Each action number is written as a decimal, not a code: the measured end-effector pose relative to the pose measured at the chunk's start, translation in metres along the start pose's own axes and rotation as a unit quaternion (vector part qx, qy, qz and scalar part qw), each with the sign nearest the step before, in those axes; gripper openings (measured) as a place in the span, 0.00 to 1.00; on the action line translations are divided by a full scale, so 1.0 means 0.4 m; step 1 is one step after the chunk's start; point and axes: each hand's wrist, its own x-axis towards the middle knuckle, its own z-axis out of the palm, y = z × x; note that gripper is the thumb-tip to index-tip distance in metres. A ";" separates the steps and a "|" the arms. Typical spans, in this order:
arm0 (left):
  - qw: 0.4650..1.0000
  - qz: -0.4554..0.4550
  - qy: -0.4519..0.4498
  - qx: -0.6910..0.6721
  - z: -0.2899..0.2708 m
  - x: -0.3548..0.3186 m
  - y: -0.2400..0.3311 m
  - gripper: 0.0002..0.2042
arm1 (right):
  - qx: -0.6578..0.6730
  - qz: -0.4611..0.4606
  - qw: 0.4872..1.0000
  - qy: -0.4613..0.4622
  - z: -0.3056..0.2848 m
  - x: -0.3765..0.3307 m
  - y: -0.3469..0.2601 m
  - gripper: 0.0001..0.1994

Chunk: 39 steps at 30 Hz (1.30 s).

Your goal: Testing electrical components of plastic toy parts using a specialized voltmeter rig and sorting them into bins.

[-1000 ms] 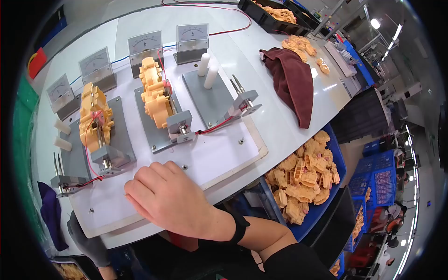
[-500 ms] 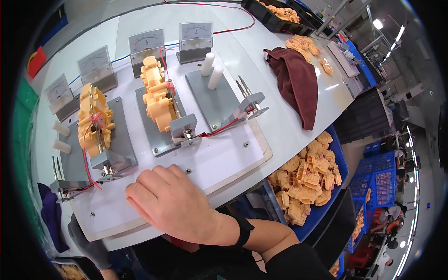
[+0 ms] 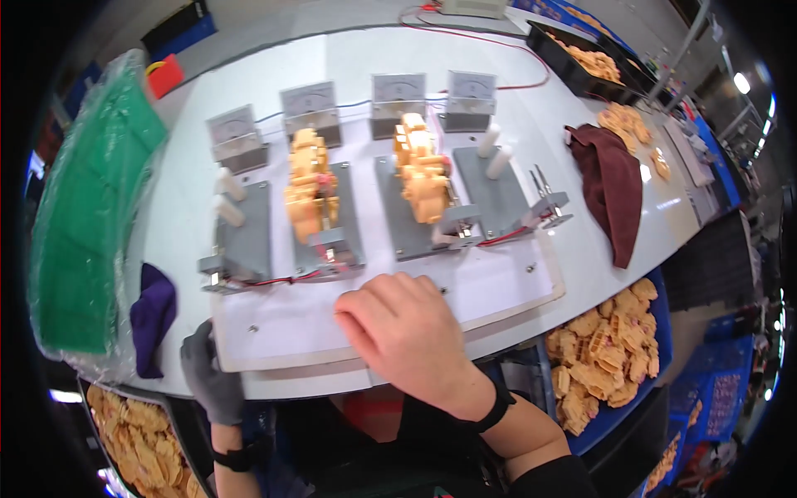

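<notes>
Both hands sit at the near edge of the white base board [image 3: 498,290]: the right hand [image 3: 407,332], bare, lies flat on it with fingers loose and holding nothing, while the gloved left hand [image 3: 207,373] curls over the board's near-left corner, seemingly gripping the edge. Behind the right hand on the board stand four grey fixture plates [image 3: 490,178]; the two middle ones carry orange plastic assemblies [image 3: 419,166], the outer two only white pegs [image 3: 494,149]. Beyond the plates sit four panel meters [image 3: 398,91]. Right of the board lies a maroon cloth [image 3: 610,187]; below that, a blue bin of orange parts [image 3: 606,357]. Judging by this, the board is being steadied between loadings; filling an empty plate would need a fresh part.
</notes>
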 end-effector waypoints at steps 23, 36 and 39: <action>0.908 0.388 -0.154 0.041 -0.179 0.409 0.395 0.33 | 0.242 0.050 0.957 0.151 -0.003 0.034 -0.015 0.17; 0.790 0.541 -0.131 0.256 -0.072 0.458 0.466 0.10 | 0.353 0.025 0.928 0.118 0.017 0.030 -0.029 0.12; 0.801 0.537 -0.078 0.252 -0.089 0.485 0.466 0.11 | 0.341 0.021 0.931 0.127 0.007 0.018 -0.027 0.13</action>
